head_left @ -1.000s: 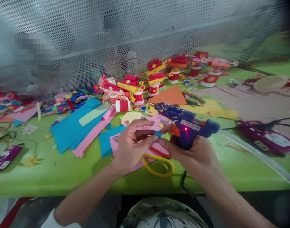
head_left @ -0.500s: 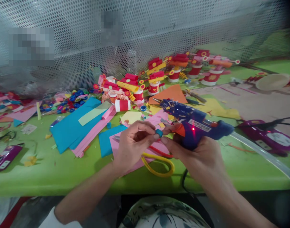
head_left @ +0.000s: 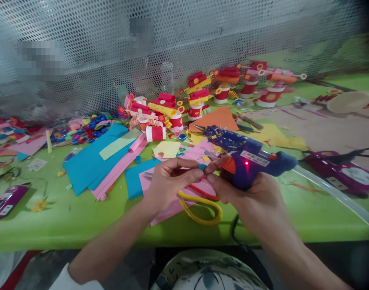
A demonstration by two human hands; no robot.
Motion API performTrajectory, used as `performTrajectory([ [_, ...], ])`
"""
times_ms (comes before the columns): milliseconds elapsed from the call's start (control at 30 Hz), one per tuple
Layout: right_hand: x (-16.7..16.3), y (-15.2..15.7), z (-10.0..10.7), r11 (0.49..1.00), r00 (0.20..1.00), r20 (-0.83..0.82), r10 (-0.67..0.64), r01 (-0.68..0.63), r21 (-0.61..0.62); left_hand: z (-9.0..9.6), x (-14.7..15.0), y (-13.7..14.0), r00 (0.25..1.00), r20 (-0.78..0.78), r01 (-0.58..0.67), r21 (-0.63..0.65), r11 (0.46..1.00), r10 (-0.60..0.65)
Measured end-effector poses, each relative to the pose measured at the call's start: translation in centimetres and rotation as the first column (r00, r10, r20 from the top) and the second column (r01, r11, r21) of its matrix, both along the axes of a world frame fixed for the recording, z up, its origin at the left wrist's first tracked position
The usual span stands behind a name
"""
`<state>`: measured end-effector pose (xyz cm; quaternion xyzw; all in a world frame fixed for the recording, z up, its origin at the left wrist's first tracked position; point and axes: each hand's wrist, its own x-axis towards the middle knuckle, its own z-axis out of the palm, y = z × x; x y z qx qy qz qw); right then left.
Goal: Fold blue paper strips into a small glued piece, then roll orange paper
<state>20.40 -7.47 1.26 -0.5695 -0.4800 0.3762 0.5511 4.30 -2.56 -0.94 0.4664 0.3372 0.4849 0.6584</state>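
Fingers (head_left: 195, 175) of the left hand (head_left: 163, 186) pinch a small blue piece (head_left: 202, 167) at their tips; the right hand (head_left: 255, 197) meets its other side with fingertips while gripping a glue gun (head_left: 243, 171). Within the last half second the left thumb has covered more of the piece, perhaps pressing or turning it. Beyond the fingers, the nozzle (head_left: 199, 127) points away; nearer than them, a yellow loop (head_left: 202, 221) lies before the table's (head_left: 51, 223) front edge, with room for elbows.

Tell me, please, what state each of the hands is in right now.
Left hand: closed, pinching a small blue piece between thumb and fingers.
Right hand: closed around the handle of a blue glue gun.
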Motion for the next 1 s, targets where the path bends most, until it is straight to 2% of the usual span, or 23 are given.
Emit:
performTrajectory([
  [233,0.2,-0.1,-0.2,0.998,0.998,-0.066,0.003,-0.007,-0.055,0.2,0.1,0.3,0.981,0.191,0.032,-0.245,0.969,0.016],
  [333,0.5,0.3,-0.6,0.997,0.997,-0.083,-0.001,-0.006,-0.082,0.2,0.1,0.4,0.976,0.215,0.028,-0.278,0.96,0.034],
  [433,0.4,0.7,-0.9,0.992,0.998,-0.068,0.005,-0.014,-0.124,0.0,0.2,0.1,0.978,0.21,0.038,-0.22,0.975,0.01],
  [567,0.1,0.9,-0.8,0.996,0.996,-0.091,0.001,-0.009,-0.085,-0.5,0.4,-0.4,0.989,0.147,0.004,-0.089,0.996,0.009],
  [800,0.4,0.9,-0.7,0.995,0.995,-0.088,0.044,-0.051,-0.085,-0.2,-0.3,-0.1,0.993,0.088,0.082,-0.072,0.994,-0.076],
  [1000,0.6,0.4,-0.4,0.991,0.993,-0.08,0.086,-0.094,-0.099,0.4,-0.9,0.4,0.992,-0.004,0.13,0.05,0.99,-0.13],
])
